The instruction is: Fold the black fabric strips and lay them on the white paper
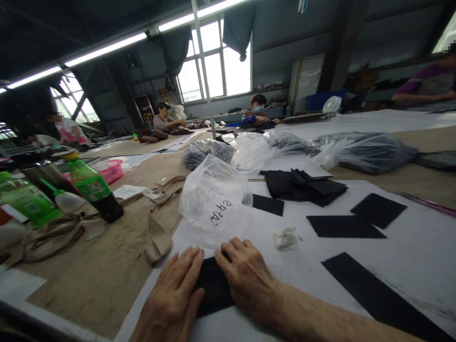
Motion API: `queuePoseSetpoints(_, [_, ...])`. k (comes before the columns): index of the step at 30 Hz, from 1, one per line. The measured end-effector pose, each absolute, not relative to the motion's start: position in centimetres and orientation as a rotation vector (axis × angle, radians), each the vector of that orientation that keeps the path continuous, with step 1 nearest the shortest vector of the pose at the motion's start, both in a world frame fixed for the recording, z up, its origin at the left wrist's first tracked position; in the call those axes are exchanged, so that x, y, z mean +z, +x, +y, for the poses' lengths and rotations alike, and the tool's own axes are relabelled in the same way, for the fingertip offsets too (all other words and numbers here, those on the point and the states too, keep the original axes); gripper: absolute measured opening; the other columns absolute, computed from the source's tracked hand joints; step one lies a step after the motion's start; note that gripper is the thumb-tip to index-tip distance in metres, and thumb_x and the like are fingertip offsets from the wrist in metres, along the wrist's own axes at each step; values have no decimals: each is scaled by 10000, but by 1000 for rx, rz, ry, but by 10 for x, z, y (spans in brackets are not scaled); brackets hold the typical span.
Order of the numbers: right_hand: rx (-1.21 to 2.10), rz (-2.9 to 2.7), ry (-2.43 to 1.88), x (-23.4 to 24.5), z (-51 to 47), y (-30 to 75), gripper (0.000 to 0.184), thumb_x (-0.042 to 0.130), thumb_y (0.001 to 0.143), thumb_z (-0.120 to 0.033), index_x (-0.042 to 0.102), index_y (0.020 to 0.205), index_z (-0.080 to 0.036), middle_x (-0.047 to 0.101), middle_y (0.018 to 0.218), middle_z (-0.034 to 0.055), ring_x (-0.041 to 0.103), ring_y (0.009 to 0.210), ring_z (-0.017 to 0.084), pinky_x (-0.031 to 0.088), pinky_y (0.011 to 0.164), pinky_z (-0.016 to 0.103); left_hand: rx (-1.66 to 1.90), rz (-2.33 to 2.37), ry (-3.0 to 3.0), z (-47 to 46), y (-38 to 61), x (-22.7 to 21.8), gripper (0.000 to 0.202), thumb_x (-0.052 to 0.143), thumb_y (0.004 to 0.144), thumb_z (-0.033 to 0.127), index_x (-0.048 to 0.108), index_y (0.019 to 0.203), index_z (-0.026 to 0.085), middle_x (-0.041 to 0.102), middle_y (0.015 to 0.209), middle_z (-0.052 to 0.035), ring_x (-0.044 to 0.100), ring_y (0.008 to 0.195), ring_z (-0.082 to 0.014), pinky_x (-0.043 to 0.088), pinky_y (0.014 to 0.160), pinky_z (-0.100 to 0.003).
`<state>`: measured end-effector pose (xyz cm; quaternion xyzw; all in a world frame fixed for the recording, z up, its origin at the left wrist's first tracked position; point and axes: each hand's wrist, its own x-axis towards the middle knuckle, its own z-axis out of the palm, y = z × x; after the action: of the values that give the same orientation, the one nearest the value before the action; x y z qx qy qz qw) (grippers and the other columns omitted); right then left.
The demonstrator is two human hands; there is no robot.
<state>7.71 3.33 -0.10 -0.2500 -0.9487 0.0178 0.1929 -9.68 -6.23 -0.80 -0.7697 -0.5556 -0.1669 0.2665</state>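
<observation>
Both my hands press flat on a black piece of material [213, 289] lying on white paper [409, 256] at the near edge of the table. My left hand [174, 294] lies on its left side with fingers stretched out. My right hand [245, 273] covers its right side, fingers spread and slightly bent at the far edge. Just beyond my fingers stands a clear plastic bag [213, 199] with black writing. A small crumpled white wad [285, 237] lies to the right of it.
More black cut pieces [344, 225] and a black stack [302, 185] lie on the paper to the right. Filled plastic bags [359, 152] sit farther back. Green bottles [90, 185] and tan strips [156, 232] are at left. Other people work at far tables.
</observation>
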Motion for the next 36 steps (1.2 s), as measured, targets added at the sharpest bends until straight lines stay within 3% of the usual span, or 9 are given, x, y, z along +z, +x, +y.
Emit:
queuePoseSetpoints(4, [118,-2621,-763,0,34,77,250,487,763,-98,610,973,-156,602,920,77,497,822,207,401,755,333,-290,-1341,-2117,-58,-83,-18,614,405,827,268,190,1377,100,523,1261,-113,496,1156,-211,450,916,-330])
queuePoseSetpoints(10, [198,-2526,-902,14,40,91,419,375,809,-7,471,1211,-80,588,1078,103,522,965,155,411,848,247,-339,-1440,-2083,-58,-83,-20,674,390,846,295,57,1391,79,501,1277,-123,490,1162,-198,381,988,-338])
queuePoseSetpoints(14, [240,-2624,-875,28,43,96,274,496,809,-118,585,1067,-137,637,955,77,558,905,181,434,805,276,-263,-1475,-2154,-61,-82,-15,676,416,843,274,58,1395,121,430,1335,-125,412,1227,-216,338,1017,-392])
queuePoseSetpoints(17, [269,-2796,-789,39,46,89,230,607,726,-206,639,945,-143,656,881,81,575,868,216,444,770,306,-252,-1550,-2169,-63,-80,-13,682,410,841,242,28,1396,130,372,1368,-156,343,1266,-256,373,979,-449])
queuePoseSetpoints(23, [345,-3038,-923,63,53,62,272,617,568,-117,661,836,-111,656,806,123,610,763,253,461,609,312,-461,-1768,-2196,-66,-75,-17,671,355,863,226,-46,1388,108,272,1413,-208,228,1313,-294,310,991,-553])
queuePoseSetpoints(26, [441,-3108,-1019,68,54,54,194,633,583,-126,653,776,-127,647,726,69,609,683,207,453,545,277,-612,-1866,-2135,-66,-74,-19,711,395,855,293,-49,1391,151,154,1455,-199,128,1338,-321,254,994,-607])
queuePoseSetpoints(30, [469,-3026,-1103,62,51,56,107,622,705,-184,627,808,-154,623,743,8,580,681,144,455,582,266,-856,-2022,-2112,-65,-76,-13,819,504,801,393,-34,1391,212,62,1479,-155,74,1348,-317,185,1035,-589])
queuePoseSetpoints(32, [436,-2916,-1114,59,47,62,145,599,672,-144,633,809,-176,627,759,13,579,694,156,433,576,254,-1117,-2119,-1988,-66,-78,-6,822,554,770,402,39,1389,234,115,1474,-123,111,1345,-297,161,1062,-550])
queuePoseSetpoints(36, [305,-2651,-1097,61,26,84,238,500,627,-98,608,821,-180,612,838,40,566,727,173,398,597,259,-1970,-2140,-1422,-83,-73,3,711,619,725,382,262,1317,214,286,1403,-114,243,1305,-275,171,1079,-478])
